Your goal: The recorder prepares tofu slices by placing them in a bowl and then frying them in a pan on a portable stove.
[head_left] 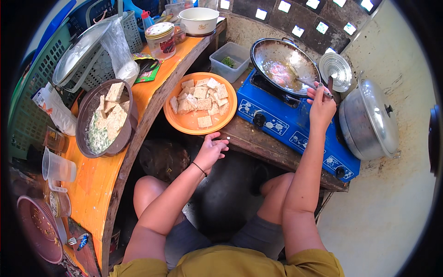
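Observation:
My right hand [321,104] is closed round the handle of a long metal spatula [305,82]. Its far end dips into oil in a dark wok [263,54], where pinkish-looking pieces [278,71] are frying amid bubbles. The wok stands on a blue gas stove [277,111]. My left hand [213,150] hovers just below an orange plate [173,119], its fingers loosely bent and apart. A small white speck shows at one fingertip; I cannot tell what it is. Floury-looking slabs of tempeh [201,92] are heaped on the plate, one lying apart near its front rim.
On the orange table at left, a brown bowl [83,138] holds pale batter with green bits and tempeh slabs. A lidded aluminium pot [364,124] stands right of the wok. A clear plastic tub [217,60], a lidded jar [161,46] and a white pot [199,22] stand farther back.

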{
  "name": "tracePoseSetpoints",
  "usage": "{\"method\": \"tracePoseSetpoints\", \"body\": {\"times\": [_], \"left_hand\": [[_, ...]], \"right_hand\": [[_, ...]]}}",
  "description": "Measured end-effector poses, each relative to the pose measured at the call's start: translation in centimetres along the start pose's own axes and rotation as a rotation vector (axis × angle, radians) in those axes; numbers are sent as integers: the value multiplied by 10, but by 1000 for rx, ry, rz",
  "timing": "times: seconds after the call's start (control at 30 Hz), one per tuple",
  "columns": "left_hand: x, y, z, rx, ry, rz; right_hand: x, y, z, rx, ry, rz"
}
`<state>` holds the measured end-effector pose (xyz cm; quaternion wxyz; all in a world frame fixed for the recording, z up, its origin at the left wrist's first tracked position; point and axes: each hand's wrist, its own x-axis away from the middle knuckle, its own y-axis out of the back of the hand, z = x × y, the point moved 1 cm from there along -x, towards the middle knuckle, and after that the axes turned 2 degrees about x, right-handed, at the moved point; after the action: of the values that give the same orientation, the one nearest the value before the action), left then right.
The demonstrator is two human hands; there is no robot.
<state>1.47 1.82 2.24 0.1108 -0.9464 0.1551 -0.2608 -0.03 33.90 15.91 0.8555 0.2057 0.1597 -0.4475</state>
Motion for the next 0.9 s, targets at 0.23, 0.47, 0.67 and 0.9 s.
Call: {"method": "tracePoseSetpoints", "body": {"times": [0.23,0.47,0.67,0.9], "left_hand": [[-1,1,1,5,-2,4],[-1,0,0,-14,-7,3],[0,0,0,-24,-8,-6],[3,-3,-3,-30,-5,0]], "right_hand": [[8,8,28,16,18,45],[14,16,52,16,101,55],[19,23,71,-4,155,57],[21,26,74,42,131,164]]}}
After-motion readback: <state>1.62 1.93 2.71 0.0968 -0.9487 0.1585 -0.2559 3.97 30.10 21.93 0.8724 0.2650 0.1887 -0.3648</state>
